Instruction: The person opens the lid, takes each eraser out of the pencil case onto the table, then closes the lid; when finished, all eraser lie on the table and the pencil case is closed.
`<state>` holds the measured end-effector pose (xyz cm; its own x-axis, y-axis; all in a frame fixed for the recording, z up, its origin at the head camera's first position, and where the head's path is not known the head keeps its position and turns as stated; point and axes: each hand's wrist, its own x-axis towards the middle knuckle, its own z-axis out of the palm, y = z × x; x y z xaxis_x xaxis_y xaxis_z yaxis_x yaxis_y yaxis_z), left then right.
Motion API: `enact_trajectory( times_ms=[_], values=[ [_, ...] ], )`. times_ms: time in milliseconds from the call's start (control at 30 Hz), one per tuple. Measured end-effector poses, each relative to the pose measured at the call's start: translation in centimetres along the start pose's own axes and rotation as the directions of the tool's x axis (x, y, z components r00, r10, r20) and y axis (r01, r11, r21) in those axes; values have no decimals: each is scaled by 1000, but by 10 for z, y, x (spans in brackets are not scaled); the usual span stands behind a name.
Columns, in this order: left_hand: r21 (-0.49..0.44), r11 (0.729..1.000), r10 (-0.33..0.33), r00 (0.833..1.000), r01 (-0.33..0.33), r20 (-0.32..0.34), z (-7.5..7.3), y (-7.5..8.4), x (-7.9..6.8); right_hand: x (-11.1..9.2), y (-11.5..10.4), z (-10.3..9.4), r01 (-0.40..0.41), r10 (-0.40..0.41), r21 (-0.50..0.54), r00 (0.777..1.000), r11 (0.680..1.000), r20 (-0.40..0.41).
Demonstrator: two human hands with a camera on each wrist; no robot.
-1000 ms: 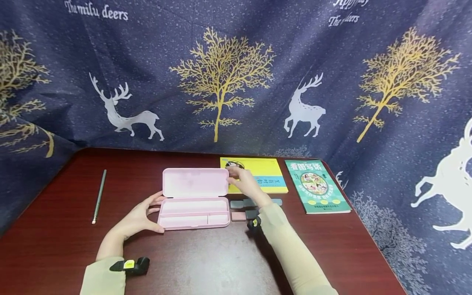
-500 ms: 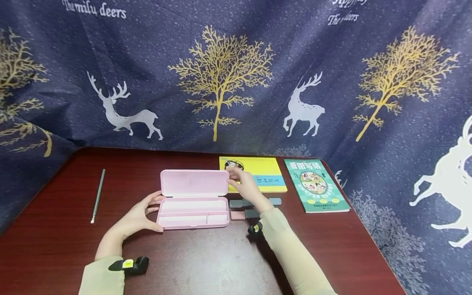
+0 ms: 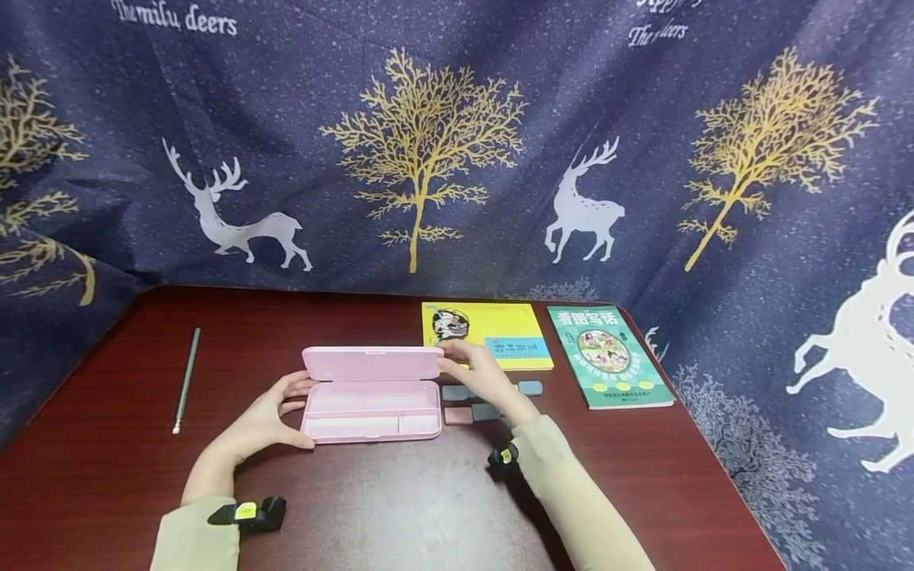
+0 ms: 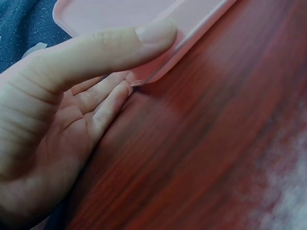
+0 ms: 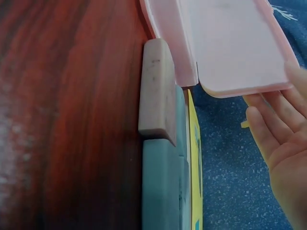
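Note:
A pink pencil case [image 3: 371,412] lies on the table with its lid [image 3: 371,365] raised on the hinge and tilted forward. No items show inside its compartments. My left hand [image 3: 259,420] holds the case's left end, thumb at the front corner and fingers along the side toward the back. In the left wrist view the thumb [image 4: 120,50] lies over the rim. My right hand [image 3: 477,373] pinches the lid's right edge; in the right wrist view its fingers [image 5: 276,117] reach behind the lid and the thumb lies at its edge.
Right of the case lie a pink eraser [image 3: 458,415] and several grey-green and bluish blocks [image 3: 530,388], partly under my right hand. A yellow book [image 3: 524,325] and a green book [image 3: 610,357] lie farther back. A dark green pencil [image 3: 187,381] is at the left.
The lid has tipped forward from nearly upright, and my right hand has come down with it. My left hand stays at the case's left end.

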<state>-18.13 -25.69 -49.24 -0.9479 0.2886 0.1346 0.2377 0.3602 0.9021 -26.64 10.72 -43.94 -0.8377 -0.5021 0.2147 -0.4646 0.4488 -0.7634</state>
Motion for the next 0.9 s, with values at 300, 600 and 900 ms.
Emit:
enact_trajectory(
  times_ms=[300, 600, 900],
  values=[
    [16, 999, -29, 1000, 29, 1, -1, 2, 0, -10, -1, -2, 30, -32, 24, 994, 999, 104],
    [62, 997, -36, 999, 35, 27, 0, 0, 0, -17, 3, 3, -12, 13, -7, 971, 1000, 238],
    [87, 994, -68, 996, 63, 54, 0, 6, 0, -20, -5, 6, -60, 88, -99, 949, 993, 304]
  ],
)
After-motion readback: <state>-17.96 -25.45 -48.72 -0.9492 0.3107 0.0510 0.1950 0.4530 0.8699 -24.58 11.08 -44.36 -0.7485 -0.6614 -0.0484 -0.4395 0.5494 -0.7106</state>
